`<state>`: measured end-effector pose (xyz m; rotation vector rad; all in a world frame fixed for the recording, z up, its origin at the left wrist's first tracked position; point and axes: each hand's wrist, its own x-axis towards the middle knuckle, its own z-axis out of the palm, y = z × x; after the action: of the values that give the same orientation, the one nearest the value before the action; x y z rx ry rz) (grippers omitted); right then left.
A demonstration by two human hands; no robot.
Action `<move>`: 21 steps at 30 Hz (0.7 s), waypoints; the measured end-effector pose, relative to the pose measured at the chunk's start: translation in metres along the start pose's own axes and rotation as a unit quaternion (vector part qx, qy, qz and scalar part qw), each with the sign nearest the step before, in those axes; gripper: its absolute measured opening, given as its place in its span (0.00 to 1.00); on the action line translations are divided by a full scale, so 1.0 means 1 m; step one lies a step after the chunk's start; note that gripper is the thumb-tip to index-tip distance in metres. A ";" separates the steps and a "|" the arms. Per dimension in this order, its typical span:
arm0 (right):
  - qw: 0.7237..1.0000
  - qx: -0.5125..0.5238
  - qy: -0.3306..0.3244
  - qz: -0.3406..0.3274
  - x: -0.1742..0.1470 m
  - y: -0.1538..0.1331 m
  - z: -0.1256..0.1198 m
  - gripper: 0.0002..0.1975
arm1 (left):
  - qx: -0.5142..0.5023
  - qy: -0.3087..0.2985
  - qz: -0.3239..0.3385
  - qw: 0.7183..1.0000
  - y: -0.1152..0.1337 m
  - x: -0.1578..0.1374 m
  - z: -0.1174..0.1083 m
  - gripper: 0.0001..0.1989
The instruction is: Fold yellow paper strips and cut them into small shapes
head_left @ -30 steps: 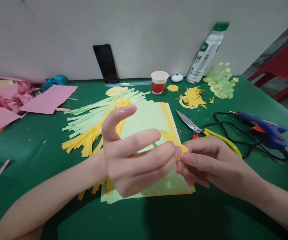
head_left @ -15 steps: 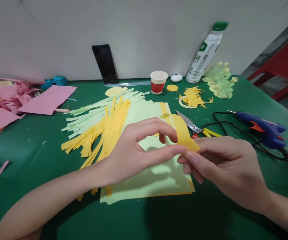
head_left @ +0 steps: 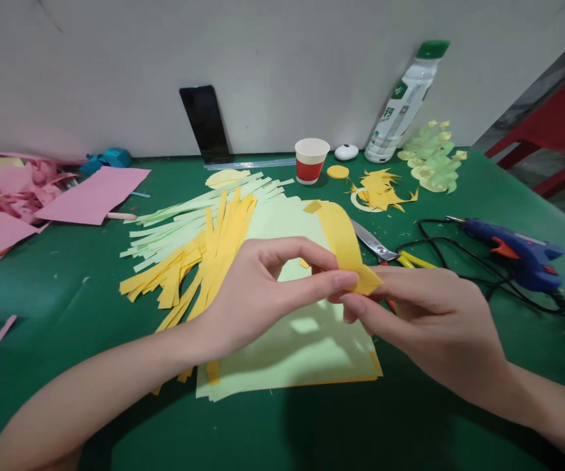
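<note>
A curved yellow paper strip [head_left: 341,229] is held up over the light green paper sheets [head_left: 282,360], its near end folded at an angle. My left hand [head_left: 277,288] pinches the strip near that fold between thumb and fingers. From the other side, my right hand [head_left: 429,320] has its fingertips closed at the folded end, thumb just below it. To the left of my left hand lie cut yellow strips [head_left: 223,248], with pale green strips [head_left: 159,242] behind them. Scissors [head_left: 378,245] lie behind my right hand, their handles partly hidden.
A blue glue gun [head_left: 513,252] with a black cord lies at right. Along the back stand a paper cup [head_left: 312,160], a bottle [head_left: 405,104] and a phone [head_left: 206,124]. Yellow star-like cutouts [head_left: 380,190] and a green paper plant [head_left: 434,160] are nearby; pink paper [head_left: 96,196] is at left.
Both hands have shifted slightly left with the yellow strip. The strip's near end now shows a more distinct angled fold, and its far end has swung left.
</note>
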<state>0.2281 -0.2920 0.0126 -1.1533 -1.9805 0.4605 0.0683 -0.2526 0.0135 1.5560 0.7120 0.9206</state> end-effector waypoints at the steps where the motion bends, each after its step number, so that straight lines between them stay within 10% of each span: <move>1: 1.000 -0.003 0.001 0.001 0.000 0.000 0.000 0.15 | -0.007 0.000 -0.002 1.000 -0.001 0.000 0.000 0.05; 21: 0.994 0.075 -0.063 0.051 -0.004 0.006 -0.003 0.13 | -0.029 -0.009 -0.049 0.998 -0.003 -0.002 0.002 0.05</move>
<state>0.2348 -0.2922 0.0087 -1.1597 -1.9621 0.7383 0.0688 -0.2545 0.0098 1.4630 0.7362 0.8477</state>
